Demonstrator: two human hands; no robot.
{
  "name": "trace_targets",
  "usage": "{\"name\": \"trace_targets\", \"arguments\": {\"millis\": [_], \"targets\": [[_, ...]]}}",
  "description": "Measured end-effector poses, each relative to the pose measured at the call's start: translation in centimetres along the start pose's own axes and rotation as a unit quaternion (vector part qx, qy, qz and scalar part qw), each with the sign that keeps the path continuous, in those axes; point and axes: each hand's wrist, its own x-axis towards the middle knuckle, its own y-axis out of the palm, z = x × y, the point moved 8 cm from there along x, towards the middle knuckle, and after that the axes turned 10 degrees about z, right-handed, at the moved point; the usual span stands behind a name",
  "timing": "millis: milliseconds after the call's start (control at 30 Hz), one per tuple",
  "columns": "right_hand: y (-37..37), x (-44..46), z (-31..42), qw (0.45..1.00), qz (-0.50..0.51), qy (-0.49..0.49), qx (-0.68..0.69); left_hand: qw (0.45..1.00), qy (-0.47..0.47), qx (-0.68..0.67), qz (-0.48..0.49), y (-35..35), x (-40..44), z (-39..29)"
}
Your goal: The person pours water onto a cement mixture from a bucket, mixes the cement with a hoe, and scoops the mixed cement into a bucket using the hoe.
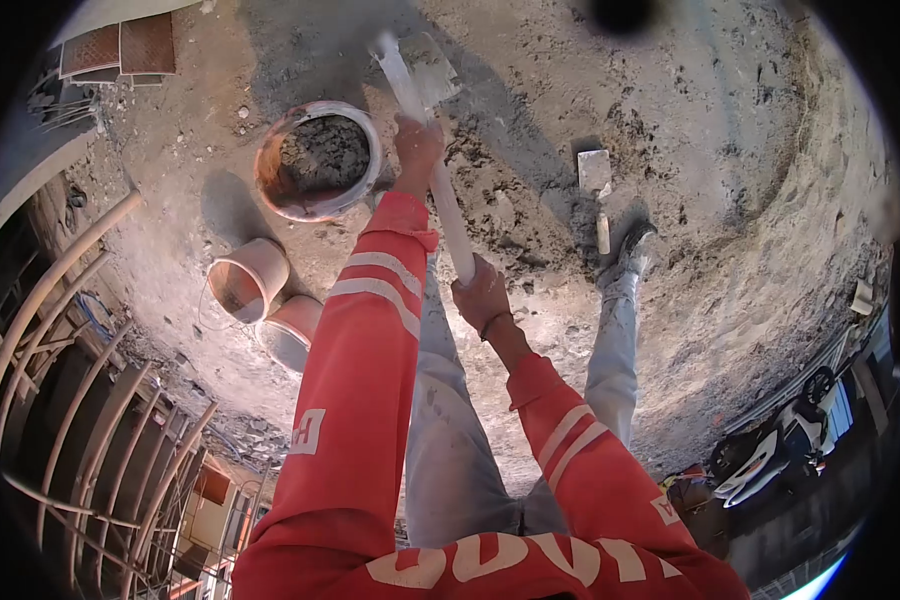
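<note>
A long-handled hoe [453, 225] slants across the middle of the view, its flat grey blade at the far end, partly blurred. My left hand [418, 147] is wrapped round the shaft near the blade. Lower down, my right hand [482, 293] grips the same shaft close to its near end. Just left of my left hand stands a round tub [265, 165] holding grey wet mortar [325, 152]. Dark clumps of mortar [500, 205] are scattered on the ground right of the shaft.
A trowel [595, 172] lies on the ground by my right shoe [638, 245]. Two buckets [253, 280] [295, 322] sit left of my legs. Wooden poles [65, 275] line the left edge. A parked motorbike [770, 450] is at lower right. Brown panels [135, 48] lie at upper left.
</note>
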Motion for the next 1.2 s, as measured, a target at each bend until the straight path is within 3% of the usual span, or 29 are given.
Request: {"name": "trace_targets", "arguments": {"millis": [33, 167, 333, 367, 533, 567, 633, 667, 800, 833, 900, 967, 1100, 1200], "targets": [[-0.5, -0.2, -0.3, 1.0, 0.005, 0.015, -0.007, 0.999, -0.021, 0.043, 0.012, 0.4, -0.8, -0.4], [-1.0, -3.2, -2.4, 0.997, 0.011, 0.053, -0.049, 0.997, -0.032, -0.07, 0.003, 6.2, 0.3, 7.8], [-0.7, -10.7, -8.0, 0.987, 0.029, 0.132, -0.085, 0.985, -0.063, 0.083, 0.135, 12.1, -10.3, 11.9], [-0.4, -12.4, -9.8, 0.983, 0.043, 0.161, -0.082, 0.984, -0.139, -0.014, 0.109, 12.4, -13.6, 11.0], [-0.5, -18.9, -17.0, 0.955, 0.081, 0.265, -0.104, 0.958, -0.215, -0.125, 0.141, 20.0, -25.4, 13.8], [0.4, -20.1, -18.6, 0.952, 0.085, 0.274, -0.107, 0.959, -0.199, -0.148, 0.138, 23.4, -27.2, 17.1], [0.7, -22.9, -20.4, 0.942, 0.091, 0.297, -0.128, 0.91, -0.293, -0.173, 0.236, 25.1, -32.3, 15.5], [0.9, -24.1, -20.8, 0.934, 0.094, 0.315, -0.138, 0.881, -0.298, -0.244, 0.274, 29.4, -35.4, 19.0], [1.5, -26.9, -21.2, 0.919, 0.139, 0.329, -0.169, 0.721, -0.423, -0.366, 0.41, 33.4, -47.4, 20.0], [2.0, -26.8, -21.0, 0.909, 0.186, 0.357, -0.11, 0.676, -0.448, -0.395, 0.432, 33.3, -49.6, 19.8], [4.2, -26.2, -20.5, 0.904, 0.269, 0.229, -0.239, 0.589, -0.479, -0.452, 0.468, 32.8, -52.3, 18.8], [4.9, -25.9, -17.4, 0.923, 0.246, 0.211, -0.208, 0.556, -0.484, -0.487, 0.468, 31.0, -52.0, 18.1], [5.3, -27.5, -9.4, 0.944, 0.168, 0.177, -0.222, 0.612, -0.479, -0.481, 0.405, 19.6, -43.3, 12.8], [4.3, -30.2, 0.7, 0.966, 0.084, 0.18, -0.163, 0.654, -0.389, -0.563, 0.322, 12.4, -33.3, 11.1]]}}
